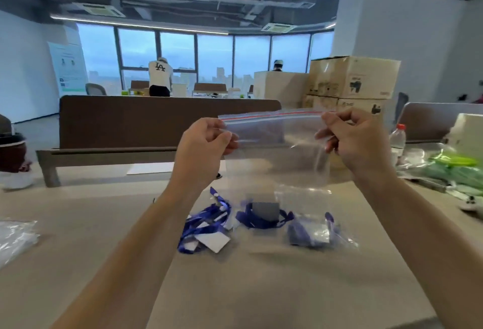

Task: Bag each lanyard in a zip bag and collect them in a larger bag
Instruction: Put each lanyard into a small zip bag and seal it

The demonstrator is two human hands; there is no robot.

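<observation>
Head view has me judging the job as barely begun: my left hand (206, 145) and right hand (358, 140) each pinch a top corner of an empty zip bag (274, 145) above the table (261, 289), where one bagged lanyard (313, 232) lies near at least one loose lanyard (203, 226).

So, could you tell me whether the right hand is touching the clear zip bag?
Touching. The head view shows the right hand pinching the clear zip bag at its upper right edge; the left hand pinches the opposite edge.
</observation>
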